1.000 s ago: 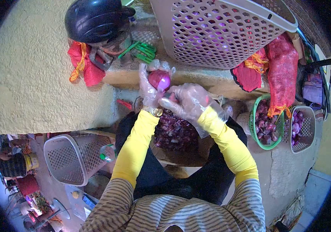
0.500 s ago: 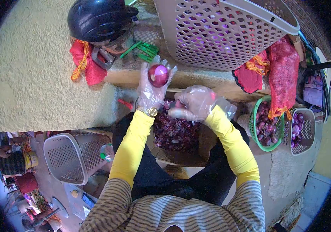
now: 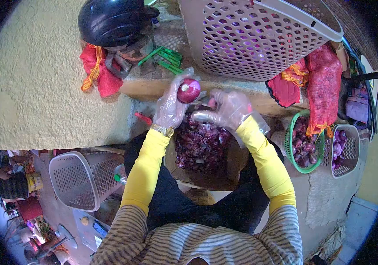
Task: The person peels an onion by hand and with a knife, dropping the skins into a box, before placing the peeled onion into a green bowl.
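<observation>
A clear plastic glove covers my left hand, whose fingers wrap round a shiny red onion. Just to the right, my right hand, gloved the same way, has its fingers curled round something small that I cannot make out. The two hands are close together but apart. Below them a box between the knees holds a heap of dark red onion skins.
A large perforated basket of onions stands on the ledge beside red net sacks. At the right are a green basket and a small grey one, both with onions. A black helmet and an open basket are at left.
My left hand has tilted and the onion in it has moved slightly right and down, closer to my right hand. My right hand has shifted a little and turned.
</observation>
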`<state>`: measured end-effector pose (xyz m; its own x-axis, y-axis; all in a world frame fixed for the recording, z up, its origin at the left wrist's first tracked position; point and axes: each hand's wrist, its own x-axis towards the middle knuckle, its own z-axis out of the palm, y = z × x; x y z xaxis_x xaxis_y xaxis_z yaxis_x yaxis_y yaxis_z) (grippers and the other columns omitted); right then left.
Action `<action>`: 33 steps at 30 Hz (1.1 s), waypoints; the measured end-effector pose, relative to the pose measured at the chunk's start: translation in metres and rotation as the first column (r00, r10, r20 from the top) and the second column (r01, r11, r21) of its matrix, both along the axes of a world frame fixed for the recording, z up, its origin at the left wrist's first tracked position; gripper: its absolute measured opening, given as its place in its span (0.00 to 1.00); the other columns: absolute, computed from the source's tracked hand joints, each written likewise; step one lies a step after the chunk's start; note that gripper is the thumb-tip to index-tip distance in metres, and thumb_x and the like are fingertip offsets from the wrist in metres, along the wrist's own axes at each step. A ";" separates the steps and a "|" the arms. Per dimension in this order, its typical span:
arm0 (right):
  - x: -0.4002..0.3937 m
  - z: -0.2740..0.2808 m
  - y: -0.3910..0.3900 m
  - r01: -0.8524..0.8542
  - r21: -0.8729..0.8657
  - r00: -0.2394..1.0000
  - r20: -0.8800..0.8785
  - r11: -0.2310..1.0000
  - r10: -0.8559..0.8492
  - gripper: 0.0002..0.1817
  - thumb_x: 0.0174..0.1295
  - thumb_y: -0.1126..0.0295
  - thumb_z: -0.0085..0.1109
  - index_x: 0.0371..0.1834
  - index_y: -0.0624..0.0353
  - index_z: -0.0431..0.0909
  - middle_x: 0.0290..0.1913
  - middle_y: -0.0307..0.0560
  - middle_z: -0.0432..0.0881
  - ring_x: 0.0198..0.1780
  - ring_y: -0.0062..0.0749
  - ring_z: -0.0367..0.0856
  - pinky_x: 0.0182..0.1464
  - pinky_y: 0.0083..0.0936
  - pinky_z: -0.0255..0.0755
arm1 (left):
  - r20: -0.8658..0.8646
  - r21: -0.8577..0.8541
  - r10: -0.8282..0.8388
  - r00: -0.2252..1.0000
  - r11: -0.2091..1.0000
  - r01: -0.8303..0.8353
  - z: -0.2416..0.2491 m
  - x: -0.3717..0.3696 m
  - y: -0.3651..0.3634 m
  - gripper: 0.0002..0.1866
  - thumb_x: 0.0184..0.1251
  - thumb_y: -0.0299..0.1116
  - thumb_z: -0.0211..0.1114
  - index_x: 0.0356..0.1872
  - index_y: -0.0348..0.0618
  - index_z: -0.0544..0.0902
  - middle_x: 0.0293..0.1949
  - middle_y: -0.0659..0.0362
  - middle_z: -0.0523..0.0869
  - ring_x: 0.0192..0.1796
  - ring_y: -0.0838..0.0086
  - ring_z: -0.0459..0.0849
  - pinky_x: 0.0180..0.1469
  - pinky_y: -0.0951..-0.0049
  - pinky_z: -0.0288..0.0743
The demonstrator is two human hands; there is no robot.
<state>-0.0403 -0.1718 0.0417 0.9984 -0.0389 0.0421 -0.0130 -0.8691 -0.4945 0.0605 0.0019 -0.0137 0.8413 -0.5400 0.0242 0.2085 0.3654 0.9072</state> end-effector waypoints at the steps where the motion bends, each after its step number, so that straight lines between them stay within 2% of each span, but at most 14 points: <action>1: 0.002 0.002 -0.002 0.000 -0.001 1.000 -0.001 1.000 0.000 0.41 0.45 0.20 0.63 0.30 0.54 0.84 0.25 0.52 0.85 0.30 0.52 0.87 0.38 0.45 0.80 | 0.347 0.200 -0.029 0.937 0.979 -0.044 -0.004 0.000 0.001 0.22 0.81 0.44 0.56 0.66 0.40 0.74 0.66 0.54 0.78 0.67 0.64 0.78 0.69 0.57 0.76; 2: 0.004 0.005 -0.004 0.049 -0.005 0.999 -0.022 0.999 -0.050 0.42 0.44 0.20 0.64 0.30 0.54 0.84 0.26 0.53 0.85 0.31 0.52 0.87 0.38 0.45 0.80 | 0.054 0.116 -0.044 0.998 0.993 0.037 -0.007 0.003 -0.003 0.21 0.81 0.39 0.57 0.67 0.39 0.75 0.66 0.54 0.78 0.67 0.65 0.79 0.68 0.62 0.76; 3: 0.005 0.009 -0.005 0.099 -0.011 0.994 -0.042 0.995 -0.099 0.43 0.43 0.20 0.65 0.30 0.55 0.84 0.26 0.54 0.85 0.31 0.52 0.87 0.39 0.45 0.80 | 0.053 0.115 -0.044 0.998 0.993 0.038 -0.005 0.001 -0.005 0.21 0.81 0.39 0.57 0.67 0.39 0.75 0.66 0.54 0.78 0.67 0.65 0.79 0.68 0.62 0.76; 5: 0.007 0.010 -0.006 0.113 0.007 0.992 -0.051 0.994 -0.112 0.44 0.42 0.20 0.66 0.32 0.57 0.84 0.27 0.55 0.86 0.32 0.53 0.87 0.40 0.45 0.80 | -0.133 -0.087 -0.084 0.988 0.994 0.072 -0.002 -0.002 -0.008 0.20 0.80 0.36 0.57 0.66 0.39 0.76 0.66 0.54 0.79 0.66 0.66 0.79 0.67 0.63 0.76; 6: 0.007 0.008 -0.006 0.126 -0.001 0.991 -0.040 0.992 -0.125 0.44 0.42 0.20 0.66 0.33 0.57 0.84 0.28 0.55 0.86 0.32 0.53 0.88 0.41 0.45 0.80 | -0.166 -0.084 -0.105 0.981 0.992 0.092 0.002 -0.003 -0.008 0.20 0.80 0.36 0.58 0.66 0.39 0.76 0.66 0.55 0.79 0.64 0.67 0.80 0.67 0.64 0.76; 11: 0.009 0.006 -0.006 0.131 -0.052 0.990 -0.047 0.990 -0.133 0.45 0.43 0.19 0.64 0.35 0.57 0.84 0.29 0.56 0.87 0.33 0.53 0.88 0.41 0.47 0.80 | -0.125 -0.045 -0.115 0.985 0.993 0.110 0.010 -0.008 -0.009 0.19 0.80 0.37 0.58 0.66 0.40 0.77 0.64 0.55 0.81 0.62 0.69 0.81 0.66 0.66 0.76; 13: 0.009 -0.001 -0.007 0.145 -0.041 0.989 0.028 0.989 -0.144 0.42 0.42 0.23 0.69 0.32 0.58 0.83 0.26 0.54 0.85 0.31 0.52 0.87 0.37 0.44 0.79 | -0.128 -0.049 -0.108 0.986 0.994 0.103 0.010 -0.008 -0.010 0.19 0.80 0.37 0.58 0.65 0.40 0.77 0.62 0.55 0.82 0.62 0.70 0.81 0.65 0.66 0.76; 17: 0.009 -0.003 -0.008 0.137 -0.052 0.991 0.014 0.989 -0.136 0.41 0.44 0.25 0.70 0.34 0.58 0.83 0.27 0.53 0.86 0.32 0.52 0.87 0.38 0.43 0.79 | -0.105 -0.028 -0.134 0.985 0.991 0.132 0.010 -0.006 -0.009 0.19 0.80 0.37 0.58 0.65 0.40 0.77 0.60 0.55 0.83 0.61 0.71 0.82 0.65 0.67 0.76; 19: 0.004 0.001 -0.011 -0.032 0.091 0.988 0.151 0.995 0.018 0.37 0.52 0.27 0.65 0.34 0.56 0.84 0.25 0.55 0.85 0.30 0.55 0.87 0.38 0.48 0.79 | -0.101 -0.018 -0.138 0.985 0.990 0.137 0.008 -0.005 -0.009 0.19 0.80 0.37 0.58 0.64 0.40 0.77 0.59 0.56 0.83 0.60 0.71 0.82 0.65 0.67 0.76; 21: 0.001 0.001 -0.011 -0.080 0.082 0.985 0.162 0.993 0.066 0.34 0.57 0.30 0.63 0.33 0.55 0.84 0.24 0.55 0.84 0.29 0.56 0.86 0.37 0.48 0.79 | -0.158 -0.030 -0.088 0.983 0.996 0.084 0.005 -0.003 -0.009 0.20 0.80 0.37 0.57 0.65 0.39 0.77 0.59 0.55 0.83 0.61 0.71 0.81 0.65 0.68 0.75; 23: -0.001 -0.001 -0.010 -0.127 0.074 0.979 0.171 0.989 0.113 0.31 0.61 0.34 0.61 0.32 0.55 0.83 0.23 0.55 0.83 0.28 0.57 0.85 0.36 0.49 0.78 | -0.112 -0.016 -0.071 0.991 0.997 0.070 0.007 -0.001 -0.007 0.20 0.81 0.37 0.57 0.66 0.39 0.77 0.60 0.55 0.83 0.62 0.71 0.81 0.66 0.68 0.75; 25: -0.003 -0.005 -0.010 -0.139 0.041 0.983 0.131 0.989 0.133 0.29 0.68 0.38 0.56 0.30 0.55 0.83 0.24 0.56 0.83 0.29 0.58 0.84 0.35 0.49 0.77 | -0.068 -0.004 -0.058 0.996 0.998 0.058 0.007 0.000 -0.005 0.20 0.81 0.37 0.56 0.66 0.38 0.77 0.60 0.55 0.83 0.63 0.71 0.80 0.66 0.68 0.74; 29: -0.005 -0.004 -0.012 -0.169 0.006 0.983 0.072 0.986 0.168 0.30 0.69 0.38 0.54 0.29 0.55 0.83 0.26 0.56 0.84 0.31 0.57 0.85 0.37 0.48 0.78 | -0.024 0.020 -0.036 0.999 0.999 0.036 0.008 0.001 -0.003 0.19 0.81 0.36 0.55 0.65 0.38 0.77 0.64 0.55 0.81 0.65 0.72 0.78 0.67 0.67 0.74; 33: -0.007 0.009 -0.012 -0.179 -0.050 0.983 -0.060 0.983 0.176 0.32 0.61 0.31 0.59 0.29 0.54 0.84 0.28 0.54 0.86 0.34 0.55 0.86 0.40 0.48 0.78 | 0.033 0.031 -0.041 0.999 0.999 0.040 0.006 0.000 -0.004 0.19 0.81 0.35 0.55 0.65 0.38 0.78 0.66 0.56 0.80 0.66 0.71 0.78 0.68 0.67 0.73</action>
<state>-0.0471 -0.1839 0.0503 0.9901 0.1397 -0.0158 0.1178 -0.8859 -0.4487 0.0609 -0.0020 -0.0077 0.8175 -0.5748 0.0351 0.1918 0.3293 0.9245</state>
